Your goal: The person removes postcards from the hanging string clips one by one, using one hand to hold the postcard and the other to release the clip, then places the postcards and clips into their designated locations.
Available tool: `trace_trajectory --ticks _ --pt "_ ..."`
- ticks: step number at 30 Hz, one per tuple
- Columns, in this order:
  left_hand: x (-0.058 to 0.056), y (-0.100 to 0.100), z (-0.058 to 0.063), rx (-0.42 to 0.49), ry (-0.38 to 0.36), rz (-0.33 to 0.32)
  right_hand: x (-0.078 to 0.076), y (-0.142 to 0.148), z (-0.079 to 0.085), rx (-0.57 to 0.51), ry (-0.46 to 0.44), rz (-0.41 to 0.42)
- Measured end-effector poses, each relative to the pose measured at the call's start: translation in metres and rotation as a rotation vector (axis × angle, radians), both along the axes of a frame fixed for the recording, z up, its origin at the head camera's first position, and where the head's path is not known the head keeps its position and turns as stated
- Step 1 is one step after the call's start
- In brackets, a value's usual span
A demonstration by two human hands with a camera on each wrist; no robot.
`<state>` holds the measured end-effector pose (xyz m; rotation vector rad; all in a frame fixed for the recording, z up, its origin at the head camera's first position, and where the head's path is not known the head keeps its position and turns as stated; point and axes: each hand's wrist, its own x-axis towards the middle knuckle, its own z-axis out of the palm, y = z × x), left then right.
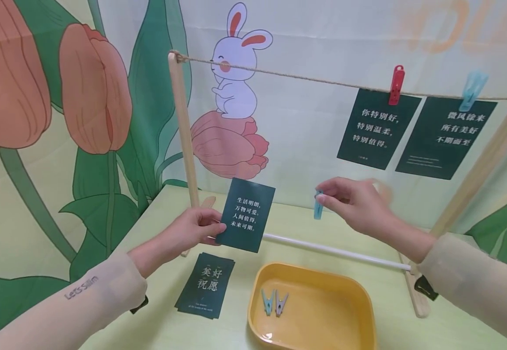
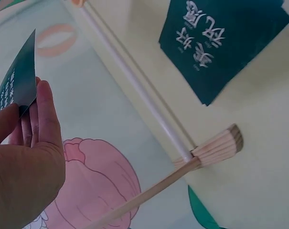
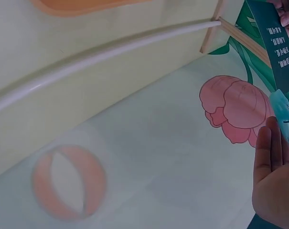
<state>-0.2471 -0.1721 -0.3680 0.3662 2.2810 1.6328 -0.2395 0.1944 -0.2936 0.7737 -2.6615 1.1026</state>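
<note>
My left hand (image 1: 196, 226) pinches a dark green card (image 1: 246, 214) with white lettering by its lower left edge, in the air above the table. In the left wrist view the same card (image 2: 21, 78) is seen nearly edge-on between thumb and fingers. To the right, my right hand (image 1: 356, 199) holds a light blue clothespin (image 1: 318, 206) between thumb and fingertips, pointing down. That clothespin (image 3: 283, 112) shows in the right wrist view too, with the card beyond it. Above both hands runs a twine line (image 1: 288, 75) between two wooden posts.
Two green cards (image 1: 380, 127) hang at the line's right, under a red clothespin (image 1: 396, 85) and a blue clothespin (image 1: 473, 91). A yellow tray (image 1: 323, 311) with two clothespins (image 1: 269, 302) stands in front, beside a card stack (image 1: 205, 287). A white rod (image 1: 336, 251) spans the stand's base.
</note>
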Motion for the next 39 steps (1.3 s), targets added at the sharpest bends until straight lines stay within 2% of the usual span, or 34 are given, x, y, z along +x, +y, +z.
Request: trace_trajectory --ticks 11,17,22,29,39 --pt "0.011 -0.01 -0.024 0.007 -0.04 -0.003 0.008 0.006 -0.023 0.029 -0.067 -0.054" --pt "0.016 -0.016 -0.038 -0.034 -0.055 0.019 0.013 0.008 -0.035 0.008 -0.14 -0.063" --pt "0.02 -0.019 -0.047 -0.041 -0.102 0.046 0.017 0.008 -0.05 -0.025 -0.212 -0.036" --pt "0.025 -0.028 -0.063 0.008 -0.176 0.02 0.025 0.005 -0.072 -0.054 -0.329 -0.017" --pt "0.032 -0.038 -0.071 -0.037 -0.238 0.032 0.032 0.004 -0.103 -0.138 -0.478 0.049"
